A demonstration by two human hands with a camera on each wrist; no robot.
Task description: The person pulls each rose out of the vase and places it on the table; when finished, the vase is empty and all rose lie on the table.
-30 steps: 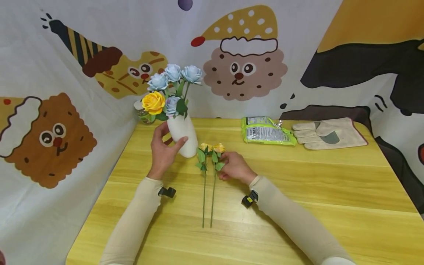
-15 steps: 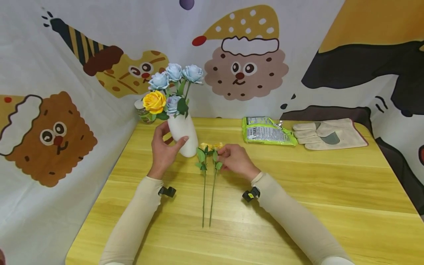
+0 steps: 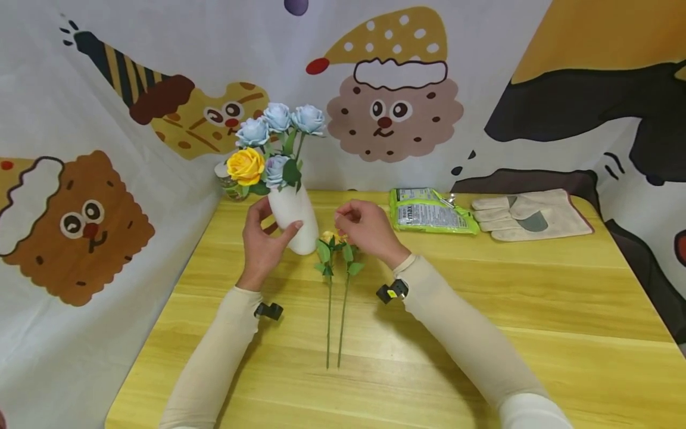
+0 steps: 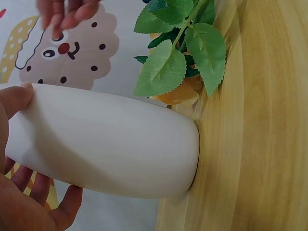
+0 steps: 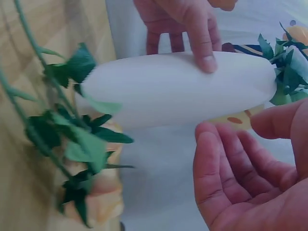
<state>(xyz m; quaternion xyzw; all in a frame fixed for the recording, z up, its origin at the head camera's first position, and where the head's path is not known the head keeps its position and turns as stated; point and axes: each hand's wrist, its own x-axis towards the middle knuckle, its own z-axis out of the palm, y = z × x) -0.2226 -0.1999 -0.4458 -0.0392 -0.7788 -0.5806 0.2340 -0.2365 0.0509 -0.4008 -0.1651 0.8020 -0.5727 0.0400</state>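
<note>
1. While the left hand point(image 3: 264, 247) clasps the white rounded vase point(image 4: 110, 142) near the yellow wooden table's point(image 3: 563, 298) back-left corner, the right hand point(image 3: 371, 229) hangs empty, thumb and fingertips apart.
2. Steadying seems in hand; the next move likely needs 1 loose, green-stemmed yellow rose point(image 3: 324, 251) pinched.

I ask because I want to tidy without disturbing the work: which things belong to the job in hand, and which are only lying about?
Apparently in the job:
vase, held by the left hand
roses in it
two loose flowers by the right hand

Apparently just lying about:
packet
glove
jar
</note>
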